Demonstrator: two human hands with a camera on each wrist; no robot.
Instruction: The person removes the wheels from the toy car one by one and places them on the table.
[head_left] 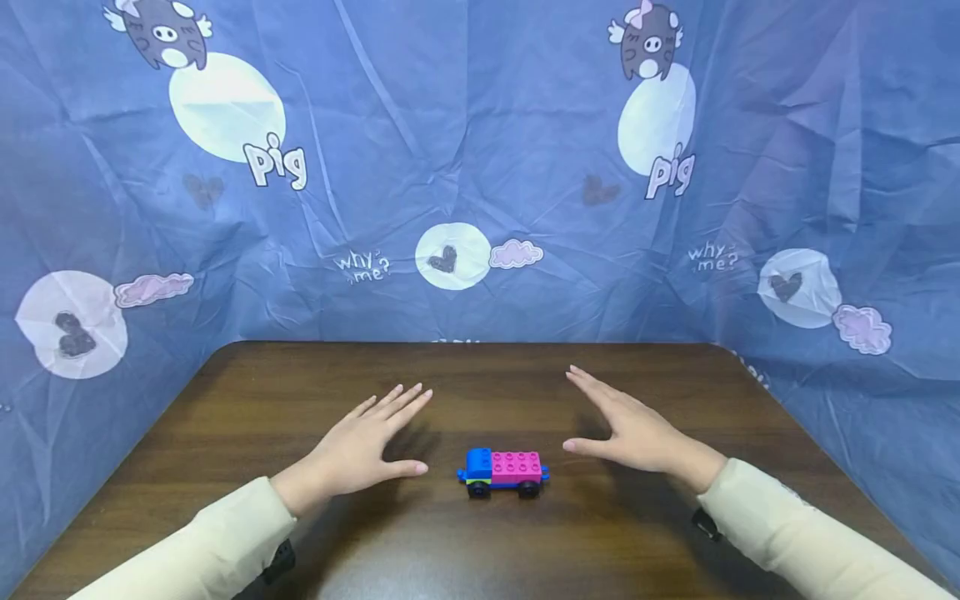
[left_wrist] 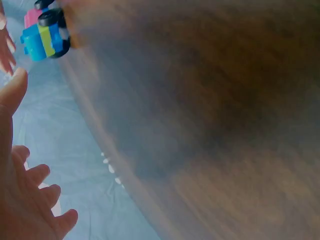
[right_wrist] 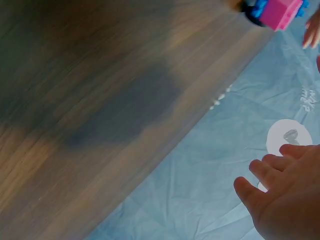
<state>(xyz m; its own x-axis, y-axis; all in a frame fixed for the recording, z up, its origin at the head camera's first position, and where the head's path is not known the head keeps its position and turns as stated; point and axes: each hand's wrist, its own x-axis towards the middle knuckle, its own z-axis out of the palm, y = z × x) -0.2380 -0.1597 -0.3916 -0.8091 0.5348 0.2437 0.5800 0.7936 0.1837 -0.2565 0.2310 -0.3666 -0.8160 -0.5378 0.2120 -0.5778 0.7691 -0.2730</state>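
While a toy truck (head_left: 513, 469) stands between, left grip (head_left: 354, 452) spread, right grip (head_left: 641, 433) spread, both apart from it

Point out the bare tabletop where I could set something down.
Bare table: behind the toy truck to the far edge, and in front of it between the two sleeves. Crowded: beside the truck, where the left hand sits close to its blue cab and the right hand close to its pink block.

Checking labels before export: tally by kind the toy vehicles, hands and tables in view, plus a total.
Toy vehicle: 1
Hands: 2 (left hand, right hand)
Table: 1
Total: 4
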